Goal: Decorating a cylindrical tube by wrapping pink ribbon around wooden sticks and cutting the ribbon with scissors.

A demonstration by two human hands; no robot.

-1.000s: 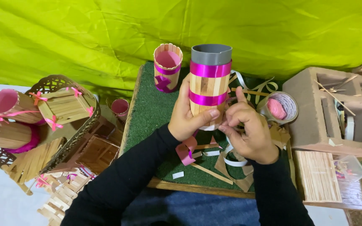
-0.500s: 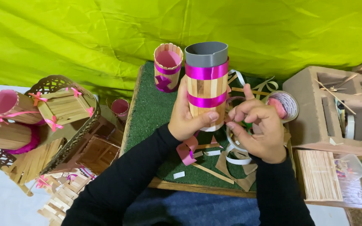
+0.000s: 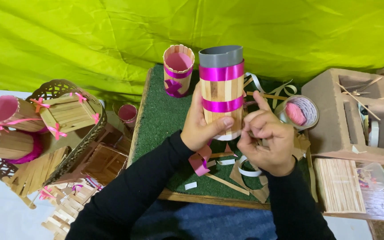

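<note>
Backdrop: a creased lime-green cloth point(image 3: 90, 40) hung behind a board covered in green artificial turf point(image 3: 161, 120), set on a pale table. Item in hand: an upright stick-clad cylinder holder point(image 3: 221, 89) with a grey inner tube showing at the top, held above the turf near its middle. Left hand point(image 3: 201, 124) wraps the holder's lower side, thumb pressed across the front sticks, grasping it firmly. Right hand point(image 3: 265, 142) is at the holder's right flank, fingertips pinched together at the lower ribbon's end; whether it nips the ribbon or only presses it cannot be told. State of work, as judged: wooden sticks cover the body, and two shiny magenta ribbon bands point(image 3: 221, 72) already circle it, upper and lower; no bow is seen on it, unlike the smaller finished cup point(image 3: 178, 71) behind, which bears a ribbon cross. Loose stock on the turf: a curled pink ribbon offcut point(image 3: 199, 161), white strips, spare sticks. Right: a tape roll point(image 3: 302, 111), a cardboard box point(image 3: 347, 115), a stick mat point(image 3: 338, 186). Left: ribboned stick baskets point(image 3: 67, 113).
</note>
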